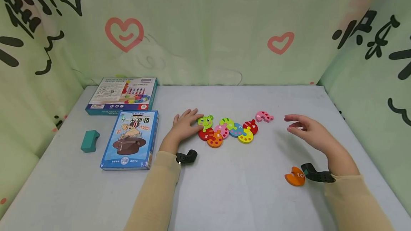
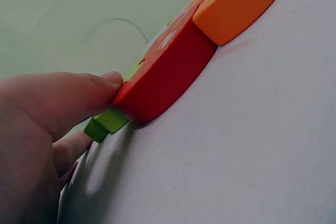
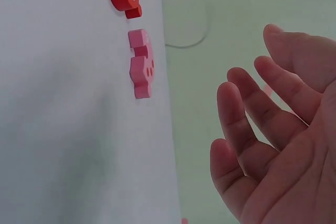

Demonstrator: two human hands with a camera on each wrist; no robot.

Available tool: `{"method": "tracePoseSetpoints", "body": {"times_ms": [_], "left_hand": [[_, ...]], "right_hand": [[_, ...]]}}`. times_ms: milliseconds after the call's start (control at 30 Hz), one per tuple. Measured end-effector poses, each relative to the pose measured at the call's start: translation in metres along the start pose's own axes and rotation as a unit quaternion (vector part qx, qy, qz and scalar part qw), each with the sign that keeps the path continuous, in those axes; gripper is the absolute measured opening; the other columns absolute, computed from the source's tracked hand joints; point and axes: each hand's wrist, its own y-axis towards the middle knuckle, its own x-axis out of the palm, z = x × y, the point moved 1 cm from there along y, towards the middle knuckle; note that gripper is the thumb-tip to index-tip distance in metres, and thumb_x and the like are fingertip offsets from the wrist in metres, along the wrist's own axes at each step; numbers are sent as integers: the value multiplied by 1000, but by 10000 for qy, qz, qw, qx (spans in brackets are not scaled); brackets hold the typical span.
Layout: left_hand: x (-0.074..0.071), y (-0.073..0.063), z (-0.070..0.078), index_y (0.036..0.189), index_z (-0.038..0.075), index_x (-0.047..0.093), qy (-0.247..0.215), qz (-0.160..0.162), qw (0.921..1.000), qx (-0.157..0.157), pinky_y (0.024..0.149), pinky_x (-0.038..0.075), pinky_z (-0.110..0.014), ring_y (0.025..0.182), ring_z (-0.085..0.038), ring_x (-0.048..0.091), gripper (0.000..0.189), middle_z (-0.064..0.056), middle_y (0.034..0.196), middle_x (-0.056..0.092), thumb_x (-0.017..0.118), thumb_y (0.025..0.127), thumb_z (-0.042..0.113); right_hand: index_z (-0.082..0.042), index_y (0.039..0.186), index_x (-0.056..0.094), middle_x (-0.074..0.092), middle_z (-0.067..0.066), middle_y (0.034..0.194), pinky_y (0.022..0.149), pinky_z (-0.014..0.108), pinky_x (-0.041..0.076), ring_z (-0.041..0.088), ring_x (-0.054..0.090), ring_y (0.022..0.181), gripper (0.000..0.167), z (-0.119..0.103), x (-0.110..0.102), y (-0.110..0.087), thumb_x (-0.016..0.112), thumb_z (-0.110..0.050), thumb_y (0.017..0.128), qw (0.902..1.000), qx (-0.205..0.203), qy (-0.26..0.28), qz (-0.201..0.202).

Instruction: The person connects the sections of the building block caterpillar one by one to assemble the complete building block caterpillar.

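A row of joined wooden caterpillar puzzle pieces lies on the table, starting with a green head piece (image 1: 205, 122) with a face. A red piece (image 2: 168, 72) and an orange piece (image 1: 215, 141) follow it, then pink, green, blue, yellow and red ones. My left hand (image 1: 183, 128) rests beside the head, thumb touching its edge, the other fingers extended. Apart from the row's right end lies a loose pink piece (image 1: 264, 116). My right hand (image 1: 308, 133) hovers to the right of that piece, holding nothing, its fingers loosely bent in the right wrist view.
An orange piece marked 10 (image 1: 294, 176) lies beside the right wrist strap. On the left are a blue box (image 1: 131, 142) with a hat picture, a flat game box (image 1: 122, 95) behind it and a teal block (image 1: 90, 141). Pale green curtains surround the table (image 1: 224, 195).
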Motion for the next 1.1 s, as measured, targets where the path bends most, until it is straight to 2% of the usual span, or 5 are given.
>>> {"method": "tracePoseSetpoints", "body": {"times_ms": [133,233,400,833,1100], "left_hand": [[-1,0,0,134,28,44,17,16,10000,15,110,-1,-55,141,-21,12,51,3,151,24,51,86,44],[-2,0,0,134,28,45,32,21,10000,20,110,-1,-55,141,-21,12,51,3,151,24,51,86,43],[-2,1,-1,134,28,45,10,30,10000,13,110,-1,-55,141,-22,12,51,3,151,24,51,86,43],[2,1,-2,134,28,45,-11,42,10000,2,110,-1,-55,141,-21,12,51,4,151,24,52,86,44],[1,1,-1,133,28,46,-55,84,9999,13,110,-1,-55,141,-21,12,50,4,150,25,52,86,43]], "right_hand": [[-6,133,42,48,15,131,81,22,44,20,49,108,50,3,4,-1,50,-35,92,10000,-15,-14,31],[-5,133,41,46,17,132,87,36,46,28,47,111,51,4,6,1,49,-34,92,10000,-9,68,19],[-7,134,39,41,18,136,93,54,38,35,42,118,51,6,10,14,50,-32,92,9995,-14,317,-62],[-14,138,36,30,20,143,95,61,34,41,34,124,58,20,25,61,58,-31,87,9983,128,93,-557],[-14,140,34,36,22,138,97,60,32,41,35,121,62,26,31,77,58,-31,86,9969,316,35,-718]]}}
